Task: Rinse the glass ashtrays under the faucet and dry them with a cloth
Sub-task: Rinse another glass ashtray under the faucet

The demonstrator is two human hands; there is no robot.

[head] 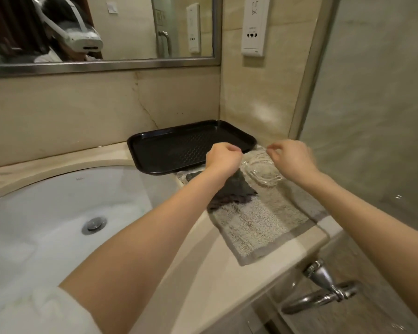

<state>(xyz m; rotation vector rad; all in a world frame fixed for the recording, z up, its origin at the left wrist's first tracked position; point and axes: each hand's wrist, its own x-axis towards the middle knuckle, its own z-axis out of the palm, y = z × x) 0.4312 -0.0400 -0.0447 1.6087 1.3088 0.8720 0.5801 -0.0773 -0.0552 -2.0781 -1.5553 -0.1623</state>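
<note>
A clear glass ashtray (pixel 261 173) lies on a light grey towel (pixel 263 225) spread over the counter to the right of the basin. My left hand (pixel 223 160) grips a dark grey cloth (pixel 232 192), which hangs from the fist onto the towel just left of the ashtray. My right hand (pixel 292 160) hovers over the ashtray's right side. Its fingers are loosely curled, with nothing visible in them. Whether they touch the glass is unclear.
A black plastic tray (pixel 179 150) sits against the back wall, behind the towel. The white basin (pixel 58 208) with its metal drain (pixel 94 225) is at the left. A glass shower partition (pixel 372 116) stands to the right, with a chrome handle (pixel 323 292) below the counter edge.
</note>
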